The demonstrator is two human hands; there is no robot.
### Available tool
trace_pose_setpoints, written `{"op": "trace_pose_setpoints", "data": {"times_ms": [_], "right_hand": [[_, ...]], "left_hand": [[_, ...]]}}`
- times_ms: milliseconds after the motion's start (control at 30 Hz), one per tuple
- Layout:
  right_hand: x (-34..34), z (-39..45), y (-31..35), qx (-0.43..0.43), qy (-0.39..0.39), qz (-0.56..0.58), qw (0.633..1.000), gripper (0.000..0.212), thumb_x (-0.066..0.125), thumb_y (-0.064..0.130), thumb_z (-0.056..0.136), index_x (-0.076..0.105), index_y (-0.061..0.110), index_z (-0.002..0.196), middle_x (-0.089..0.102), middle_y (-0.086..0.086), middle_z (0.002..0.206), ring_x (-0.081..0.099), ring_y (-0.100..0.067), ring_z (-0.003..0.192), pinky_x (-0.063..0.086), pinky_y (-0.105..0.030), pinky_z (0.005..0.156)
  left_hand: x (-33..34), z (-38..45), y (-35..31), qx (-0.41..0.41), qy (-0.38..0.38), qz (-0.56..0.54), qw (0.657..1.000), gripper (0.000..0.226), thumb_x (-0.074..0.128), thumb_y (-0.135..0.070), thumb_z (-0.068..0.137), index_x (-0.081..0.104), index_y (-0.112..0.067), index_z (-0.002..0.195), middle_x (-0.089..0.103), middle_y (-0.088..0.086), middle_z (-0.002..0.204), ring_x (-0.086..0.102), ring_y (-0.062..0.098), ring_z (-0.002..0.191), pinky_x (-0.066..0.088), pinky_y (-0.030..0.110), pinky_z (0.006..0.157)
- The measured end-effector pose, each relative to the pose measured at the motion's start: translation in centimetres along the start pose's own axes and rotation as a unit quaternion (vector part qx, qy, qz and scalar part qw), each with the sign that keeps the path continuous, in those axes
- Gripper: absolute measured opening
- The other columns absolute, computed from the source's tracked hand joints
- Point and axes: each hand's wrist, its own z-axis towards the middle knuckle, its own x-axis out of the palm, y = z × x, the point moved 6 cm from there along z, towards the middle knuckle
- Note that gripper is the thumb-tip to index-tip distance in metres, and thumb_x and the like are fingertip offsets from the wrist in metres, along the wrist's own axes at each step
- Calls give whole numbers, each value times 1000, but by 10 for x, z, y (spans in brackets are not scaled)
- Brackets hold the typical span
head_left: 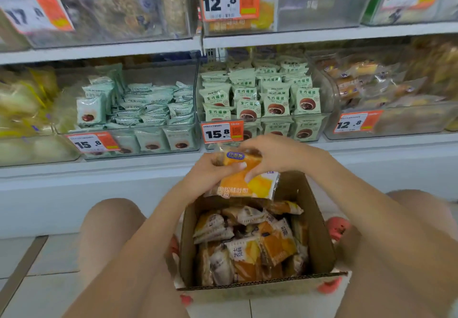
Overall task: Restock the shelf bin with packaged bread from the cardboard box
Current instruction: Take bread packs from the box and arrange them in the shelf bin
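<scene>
Person: crouched on the floor before the shelving, bare knees either side of the cardboard box (319,231); both forearms reach forward over it.
Left hand (210,171): fingers curled round the left end of an orange bread packet (245,181); thumb lies across its front.
Right hand (275,154): arched over the top of the same packet, fingertips pinching its upper edge; so both hands grip one packet, held above the far end of the box, clear of the packets below.
Box: open-topped, standing on the tiles between the knees; heaped with loose packets (250,246) in orange, yellow and white wrappers, lying at all angles; plenty left.
Shelf: just beyond the hands, two clear bins of green-wrapped buns (260,99) with 15.8 tags; to the right a bin (396,122) tagged 12.8 holding clear-wrapped bread; one shelf up, another 12.8 bin (319,3) that looks largely unfilled, with orange wrapping behind its tag.
Step in hand: a packet lifted out and being readied, not yet on the shelf; I judge the restocking far from done.
Next move: it calls for raising the packet over a bin's front wall and laying it inside; which 12.8 bin is meant I cannot tell for certain, though the upper one seems to match the wrapper.
</scene>
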Motion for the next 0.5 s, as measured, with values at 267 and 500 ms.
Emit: {"op": "trace_pose_setpoints", "data": {"times_ms": [267,500], "right_hand": [[-131,-10,-4,-41,-212,109,970,41,81,46,61,57,22,84,56,-1,73,44,-12,65,31,-30,59],[-324,-48,-17,-52,-457,-20,888,52,83,44,61,60,10,94,52,-2,70,44,-14,64,36,-20,60]], "left_hand": [[-63,25,-103,100,-105,-42,988,19,48,-31,96,62,-19,96,66,-3,87,62,11,76,51,28,73],[-115,70,-227,364,-363,305,802,16,48,-12,96,57,-6,108,61,9,100,56,23,95,45,34,77]]}}
